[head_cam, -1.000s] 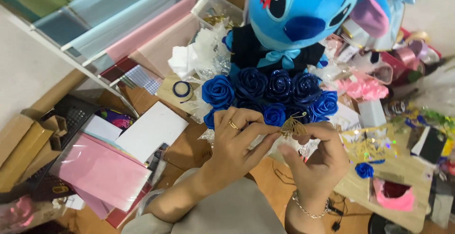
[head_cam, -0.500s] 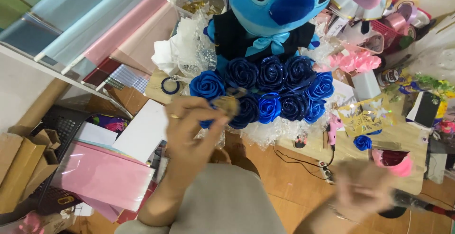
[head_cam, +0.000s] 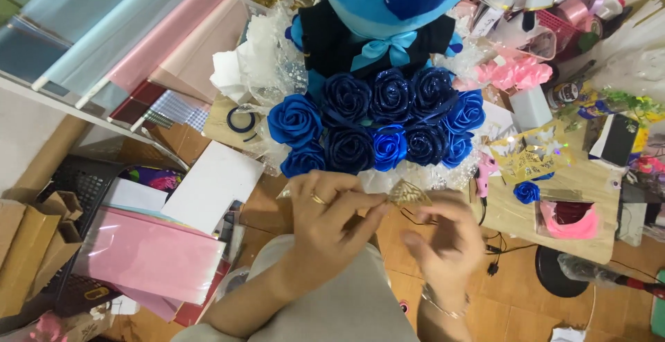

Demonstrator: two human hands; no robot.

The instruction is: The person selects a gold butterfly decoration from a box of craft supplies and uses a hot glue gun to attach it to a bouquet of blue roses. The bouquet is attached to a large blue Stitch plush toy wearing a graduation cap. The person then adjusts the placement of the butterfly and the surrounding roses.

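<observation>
Left hand [head_cam: 325, 221] fingers pinch gold butterfly [head_cam: 409, 193] at their tips, wings spreading rightward. Right hand [head_cam: 447, 235] just below-right, blurred, finger state unclear. Blue roses [head_cam: 377, 124] just beyond the fingertips.

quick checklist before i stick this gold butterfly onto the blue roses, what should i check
1. Gold butterfly pinched in the left hand fingertips: ok.
2. Right hand at the butterfly to help: cannot tell, it is blurred and its grip is unclear.
3. Blue rose bouquet in front of both hands and in full view: ok.
4. Blue plush toy upright at the top of the bouquet: ok.
5. Pink glue gun lying right of the bouquet, within probable reach: ok; whether it is hot, cannot tell.
6. Glue already on the butterfly: cannot tell.
</observation>
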